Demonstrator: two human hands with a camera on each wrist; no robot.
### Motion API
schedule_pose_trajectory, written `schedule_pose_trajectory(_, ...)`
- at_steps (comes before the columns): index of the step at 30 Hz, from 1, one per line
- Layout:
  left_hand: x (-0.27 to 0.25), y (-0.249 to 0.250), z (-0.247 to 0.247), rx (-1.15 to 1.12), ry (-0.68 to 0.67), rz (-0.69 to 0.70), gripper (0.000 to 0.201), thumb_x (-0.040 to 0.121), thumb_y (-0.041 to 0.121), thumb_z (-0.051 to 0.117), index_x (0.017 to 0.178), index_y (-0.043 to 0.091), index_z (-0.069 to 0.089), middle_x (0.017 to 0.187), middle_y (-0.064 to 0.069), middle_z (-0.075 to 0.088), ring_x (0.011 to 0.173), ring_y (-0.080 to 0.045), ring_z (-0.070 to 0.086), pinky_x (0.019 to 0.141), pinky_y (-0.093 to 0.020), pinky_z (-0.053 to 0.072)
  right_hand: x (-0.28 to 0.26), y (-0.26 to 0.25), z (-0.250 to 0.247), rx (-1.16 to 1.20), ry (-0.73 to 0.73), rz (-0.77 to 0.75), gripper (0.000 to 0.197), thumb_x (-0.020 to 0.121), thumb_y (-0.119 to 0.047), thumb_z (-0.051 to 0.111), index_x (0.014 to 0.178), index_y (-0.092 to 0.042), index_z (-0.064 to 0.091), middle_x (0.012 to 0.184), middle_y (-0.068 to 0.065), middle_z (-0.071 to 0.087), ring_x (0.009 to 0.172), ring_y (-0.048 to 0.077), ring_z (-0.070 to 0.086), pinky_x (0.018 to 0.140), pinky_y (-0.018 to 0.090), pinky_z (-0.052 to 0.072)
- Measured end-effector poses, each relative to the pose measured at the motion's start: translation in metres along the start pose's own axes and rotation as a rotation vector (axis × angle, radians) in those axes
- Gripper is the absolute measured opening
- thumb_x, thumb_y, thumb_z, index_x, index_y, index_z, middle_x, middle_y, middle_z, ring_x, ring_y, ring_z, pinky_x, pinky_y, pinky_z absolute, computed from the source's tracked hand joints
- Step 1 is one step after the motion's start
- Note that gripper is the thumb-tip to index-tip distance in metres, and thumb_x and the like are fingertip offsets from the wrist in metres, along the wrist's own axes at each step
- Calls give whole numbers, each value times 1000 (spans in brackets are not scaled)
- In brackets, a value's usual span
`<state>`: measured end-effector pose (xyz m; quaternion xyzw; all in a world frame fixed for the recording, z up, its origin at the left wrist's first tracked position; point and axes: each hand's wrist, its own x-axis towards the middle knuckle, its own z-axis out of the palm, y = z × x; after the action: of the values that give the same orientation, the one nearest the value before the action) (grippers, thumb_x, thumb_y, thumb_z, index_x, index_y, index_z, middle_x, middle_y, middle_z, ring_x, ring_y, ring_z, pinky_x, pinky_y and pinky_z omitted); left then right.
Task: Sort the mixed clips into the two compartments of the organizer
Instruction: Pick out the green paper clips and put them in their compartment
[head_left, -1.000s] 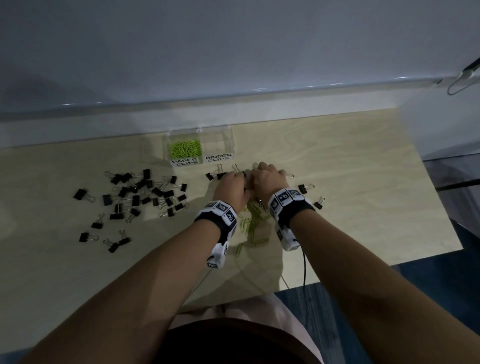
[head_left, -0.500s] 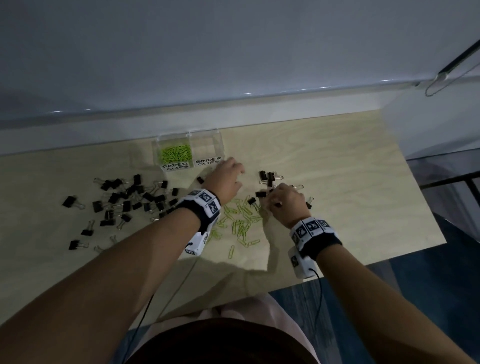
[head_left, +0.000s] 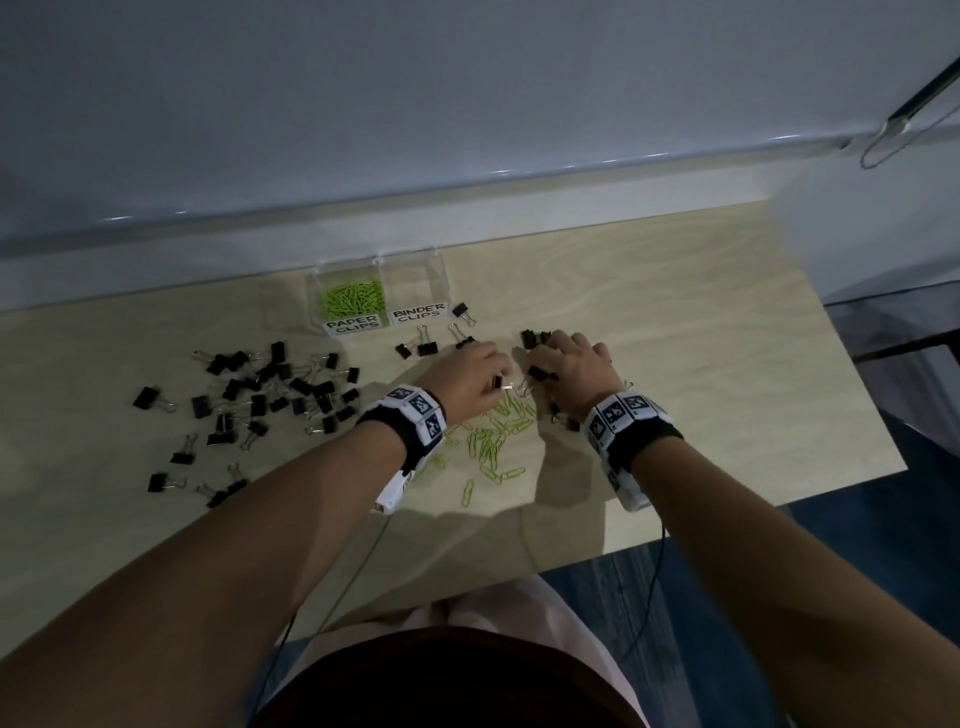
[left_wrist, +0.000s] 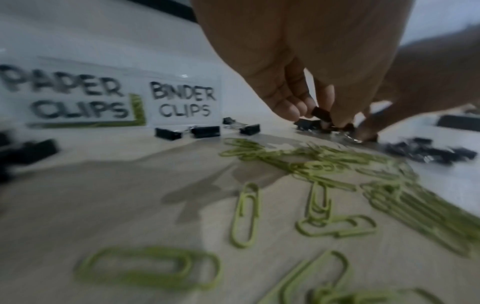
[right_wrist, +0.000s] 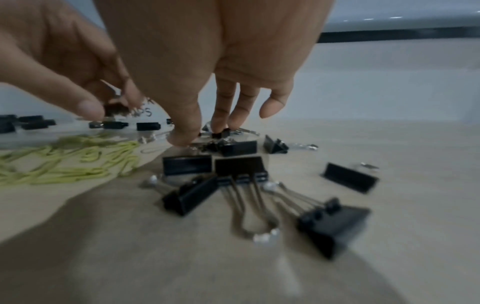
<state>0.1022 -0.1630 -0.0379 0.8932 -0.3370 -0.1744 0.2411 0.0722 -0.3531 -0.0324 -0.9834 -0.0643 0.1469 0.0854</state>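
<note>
Compared with half a second earlier, the left hand (head_left: 470, 376) has drawn back from the organizer (head_left: 379, 295) and now pinches a binder clip (left_wrist: 321, 114). The right hand (head_left: 574, 370) has moved forward, fingertips curled on a binder clip cluster (right_wrist: 223, 144). Green paper clips (head_left: 496, 434) lie between the wrists.

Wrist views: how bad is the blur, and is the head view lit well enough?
Head view: dim, sharp; organizer labels legible. Left wrist view: green paper clips smeared, labels readable, left hand pinching a binder clip. Right wrist view: edges soft, right hand blurred.
</note>
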Motion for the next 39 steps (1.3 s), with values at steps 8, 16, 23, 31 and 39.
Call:
schedule_pose_trajectory(8,-36,-51,-19,71,293,-320,22,88,18,58,108,9,58,116,-7,50,111,-24,44,89,-33,44,-19,9,5,121,170,71,35,73,1,65,105,-13,62,107,11,55,93,31,53,79,46,49)
schedule_pose_trajectory(16,-42,-30,2,211,31,-179,34,89,6,52,123,7,53,123,-8,48,115,-25,42,92,-35,47,-26,-59,21,223,115,-5,19,87,-13,48,101,-5,59,102,10,56,86,17,48,82,27,48)
schedule_pose_trajectory(23,-88,-39,14,198,-19,-54,39,90,14,52,129,14,52,123,-5,50,116,-25,43,95,-39,45,-37,-101,44,344,94,-158,17,80,-7,65,97,-9,65,92,8,53,75,23,50,61,33,52)
schedule_pose_trajectory(31,-128,-50,13,-58,3,-281,73,79,35,70,139,6,40,124,-9,41,118,-21,40,106,-29,35,-59,-51,32,330,181,123,19,80,7,56,96,0,66,100,17,59,89,28,58,82,40,55)
schedule_pose_trajectory(39,-121,-23,31,-239,66,-329,63,83,26,68,137,6,44,116,-7,48,110,-20,49,100,-28,43,-70,-91,50,507,88,-126,32,73,-11,62,102,-1,67,91,17,57,72,30,59,65,38,57)
